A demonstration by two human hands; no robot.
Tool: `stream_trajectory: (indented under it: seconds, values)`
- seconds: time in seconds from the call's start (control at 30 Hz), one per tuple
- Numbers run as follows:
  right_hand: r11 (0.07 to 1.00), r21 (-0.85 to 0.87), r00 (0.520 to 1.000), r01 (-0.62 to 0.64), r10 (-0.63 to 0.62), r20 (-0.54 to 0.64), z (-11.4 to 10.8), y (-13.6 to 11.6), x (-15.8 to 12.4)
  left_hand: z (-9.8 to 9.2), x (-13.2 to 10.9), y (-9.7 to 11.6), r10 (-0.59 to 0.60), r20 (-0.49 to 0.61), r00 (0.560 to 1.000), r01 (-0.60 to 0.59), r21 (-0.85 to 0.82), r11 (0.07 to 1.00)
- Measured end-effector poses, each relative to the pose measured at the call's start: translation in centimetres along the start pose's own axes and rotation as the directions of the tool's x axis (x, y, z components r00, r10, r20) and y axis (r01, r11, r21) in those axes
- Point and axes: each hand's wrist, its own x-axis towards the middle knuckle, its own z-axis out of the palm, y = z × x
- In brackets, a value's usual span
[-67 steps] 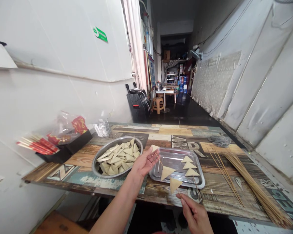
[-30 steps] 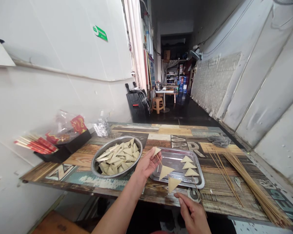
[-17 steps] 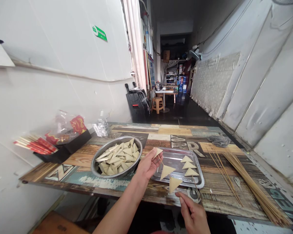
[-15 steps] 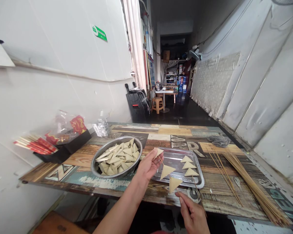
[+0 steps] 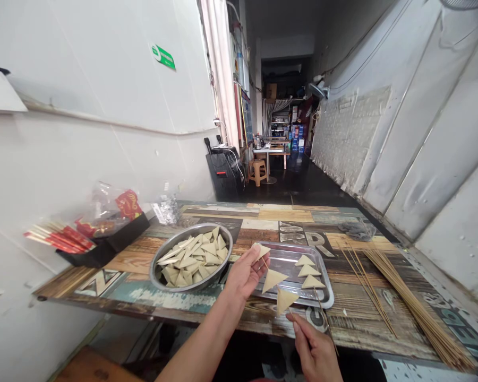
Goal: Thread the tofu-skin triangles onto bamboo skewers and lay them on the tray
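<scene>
My left hand (image 5: 245, 270) pinches a pale triangular tofu piece (image 5: 263, 250) at the far end of a thin skewer. Two more triangles, a middle piece (image 5: 274, 280) and a nearer piece (image 5: 286, 301), are threaded along that same skewer. The near end of the skewer (image 5: 290, 314) is gripped by the closed fingers of my right hand (image 5: 313, 345). Beneath and beyond them lies a metal tray (image 5: 279, 255), where a finished-looking skewer holds three triangles (image 5: 308, 271). To the left of my left hand stands a metal bowl (image 5: 156, 278) heaped with loose triangles (image 5: 197, 254).
Loose bamboo skewers (image 5: 368, 289) and a thick bundle of skewers (image 5: 418, 310) lie on the right of the wooden table (image 5: 258, 225). A black box (image 5: 115, 239) with wrapped chopsticks (image 5: 59, 236) stands at left. A crumpled grey plastic bag (image 5: 357, 229) lies behind the skewers.
Both hands keep their grips on the skewer and the far triangle. My left hand has shifted very slightly to the right; the view has barely moved.
</scene>
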Motion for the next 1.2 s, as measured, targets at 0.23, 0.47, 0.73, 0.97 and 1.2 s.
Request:
stream_trajectory:
  seconds: [0.23,0.47,0.73,0.97,1.2]
  values:
    - [1.0,-0.014,1.0,-0.011,0.011,0.003,-0.1,-0.3,0.3,0.1,-0.2,-0.4,-0.01,-0.011,1.0,0.01,0.026,1.0]
    - [0.999,-0.013,0.998,-0.052,0.053,0.021,0.0,-0.5,0.8,0.1,-0.5,-1.5,-0.068,0.002,0.998,0.067,0.088,0.994]
    - [0.987,0.021,0.985,-0.16,0.158,0.067,0.5,0.3,0.9,-0.9,0.3,-1.6,-0.032,0.07,0.997,0.023,0.134,0.991]
    - [0.98,0.057,0.98,-0.189,0.185,0.068,0.6,0.2,1.0,-1.5,0.8,-1.8,-0.103,0.119,0.988,0.068,0.263,0.962]
    - [0.978,0.046,0.976,-0.203,0.198,0.094,0.6,0.1,0.8,-1.1,1.0,-2.3,-0.025,0.123,0.992,0.001,0.196,0.981]
